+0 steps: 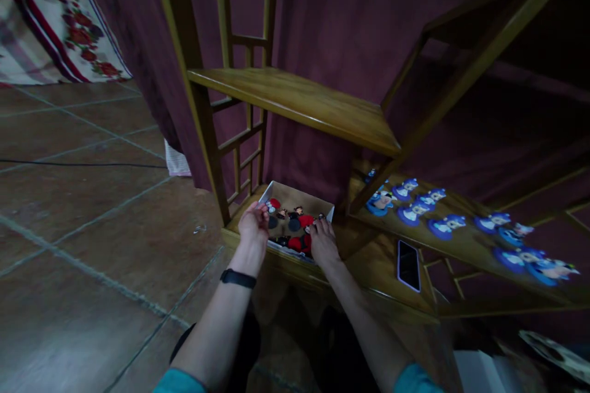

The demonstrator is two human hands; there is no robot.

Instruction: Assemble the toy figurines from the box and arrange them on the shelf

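Observation:
A shallow cardboard box with white outer sides rests on the low wooden shelf before me. Inside it lie several small figurines in red and black, among them a red figurine, and dark round bases. My left hand is at the box's left side, fingers curled together close to a red-and-white figurine; what they pinch is hidden. Over the box's right side reaches my right hand, its fingers bent down among the figurines beside a small dark piece. Whatever it grips is too small to make out.
To the right, several blue-and-white figurines on round bases stand along a raised shelf. A phone lies on the lower board. Above the box juts a wooden shelf. A purple curtain hangs behind; a dark cable crosses the floor.

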